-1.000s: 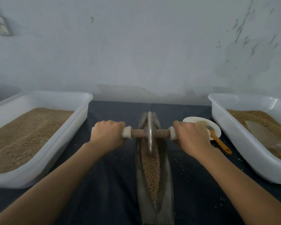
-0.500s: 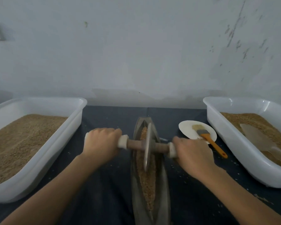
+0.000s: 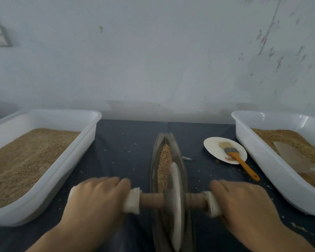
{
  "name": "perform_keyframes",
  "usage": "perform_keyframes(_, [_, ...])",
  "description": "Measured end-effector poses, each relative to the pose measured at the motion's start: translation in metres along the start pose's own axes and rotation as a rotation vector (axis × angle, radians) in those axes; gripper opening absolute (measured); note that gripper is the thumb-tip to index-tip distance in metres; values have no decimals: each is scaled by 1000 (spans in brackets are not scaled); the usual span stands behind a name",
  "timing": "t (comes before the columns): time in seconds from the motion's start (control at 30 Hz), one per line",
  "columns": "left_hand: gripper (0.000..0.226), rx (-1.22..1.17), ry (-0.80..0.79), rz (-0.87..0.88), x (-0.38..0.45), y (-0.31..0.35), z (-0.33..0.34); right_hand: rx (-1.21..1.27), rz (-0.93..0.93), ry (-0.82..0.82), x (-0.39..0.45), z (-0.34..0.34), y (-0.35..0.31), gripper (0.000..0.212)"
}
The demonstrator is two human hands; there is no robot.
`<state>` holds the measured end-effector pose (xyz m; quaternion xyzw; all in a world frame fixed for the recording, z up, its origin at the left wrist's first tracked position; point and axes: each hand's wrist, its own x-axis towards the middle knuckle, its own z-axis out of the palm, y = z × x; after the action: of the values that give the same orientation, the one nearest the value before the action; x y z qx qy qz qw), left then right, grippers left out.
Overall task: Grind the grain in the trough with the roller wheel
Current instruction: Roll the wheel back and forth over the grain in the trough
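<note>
A pale, stained wall (image 3: 153, 60) backs a table (image 3: 127, 142) under a dark blue cloth. At either side stands a large white tub, the left tub (image 3: 65, 164) and the right tub (image 3: 258, 153), each filled with tan grain; a pale scoop (image 3: 291, 157) lies in the right one. Between them the long, boat-shaped metal trough (image 3: 154, 160) runs away from the person, grain (image 3: 165, 160) lying along its groove. The roller wheel (image 3: 175, 204) stands upright in the near part of the trough. The left hand (image 3: 96, 199) and right hand (image 3: 242, 202) hold the axle's white-wrapped ends, fingers curled round them. A white plate (image 3: 215, 148) beside the right tub carries an orange-handled brush (image 3: 240, 160).
</note>
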<state>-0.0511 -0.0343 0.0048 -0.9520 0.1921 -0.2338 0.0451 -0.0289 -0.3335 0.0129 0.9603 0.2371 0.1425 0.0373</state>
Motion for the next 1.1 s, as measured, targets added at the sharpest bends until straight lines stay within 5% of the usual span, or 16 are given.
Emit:
perform_keyframes(0.13, [47,71,-105,19,18,-3,6,5,82,-251,19,3,0,34])
perform_keyframes(0.43, [27,117,-120,-136,120,-31,54,-19,175,29,106,43,23,23])
perform_keyframes(0.6, [27,23,-175,-154,55,-14,37,-55,16,-49,43,24,10,40])
perform_keyframes(0.73, [49,-96,-99,-4,12,-6,19,-76,-113,133,13,6,-1,59])
perform_keyframes(0.87, [33,-29,-230,-93,40,-10,24,-113,-31,-55,37,15,7,47])
perform_keyframes(1.1, [23,75,-136,-220,103,-23,55,-120,119,68,101,46,27,35])
